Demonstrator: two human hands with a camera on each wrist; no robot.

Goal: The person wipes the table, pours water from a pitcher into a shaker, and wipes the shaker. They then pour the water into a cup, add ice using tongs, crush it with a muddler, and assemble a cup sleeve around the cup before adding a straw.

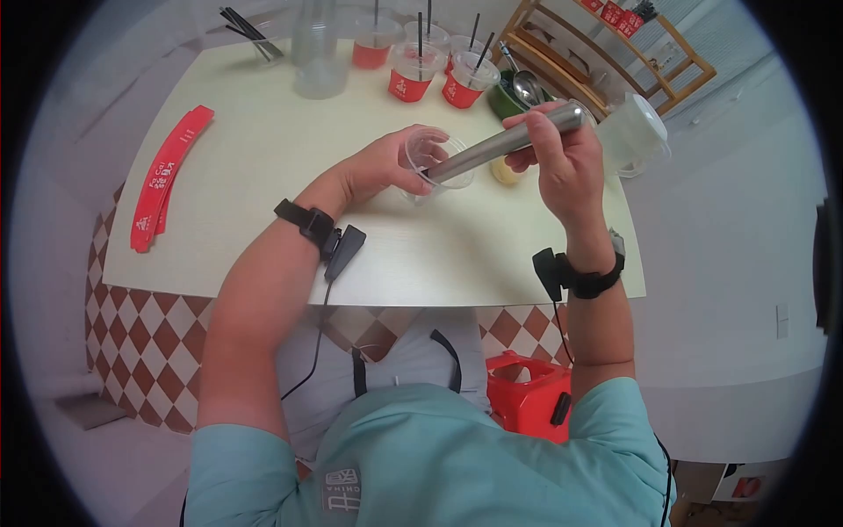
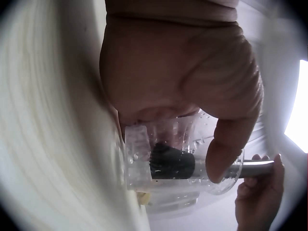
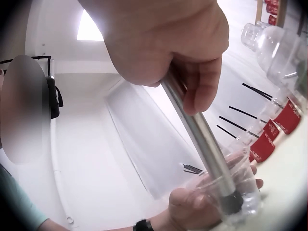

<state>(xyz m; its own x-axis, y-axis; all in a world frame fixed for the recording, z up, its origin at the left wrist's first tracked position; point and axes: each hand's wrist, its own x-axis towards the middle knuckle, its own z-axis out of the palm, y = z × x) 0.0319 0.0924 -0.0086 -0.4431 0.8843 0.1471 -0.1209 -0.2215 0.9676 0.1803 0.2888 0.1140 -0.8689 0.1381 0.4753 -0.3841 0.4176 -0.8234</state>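
Observation:
My left hand (image 1: 379, 165) grips a clear plastic cup (image 1: 450, 151) over the front middle of the table, thumb and fingers round its side. Pieces of ice (image 2: 137, 149) lie at the bottom of the cup in the left wrist view. A steel muddler (image 1: 496, 147) slants into the cup from the upper right. Its black head (image 3: 232, 203) is down by the ice in the right wrist view. My right hand (image 1: 569, 171) holds the muddler near its upper end, fingers curled round the shaft.
Several cups with red sleeves (image 1: 409, 86) and black straws stand at the back. A clear bottle (image 1: 320, 66), more straws (image 1: 250, 33), a green bowl (image 1: 504, 98) and a clear pitcher (image 1: 632, 132) flank them. Flat red cup sleeves (image 1: 167, 180) lie at left on the table (image 1: 263, 149).

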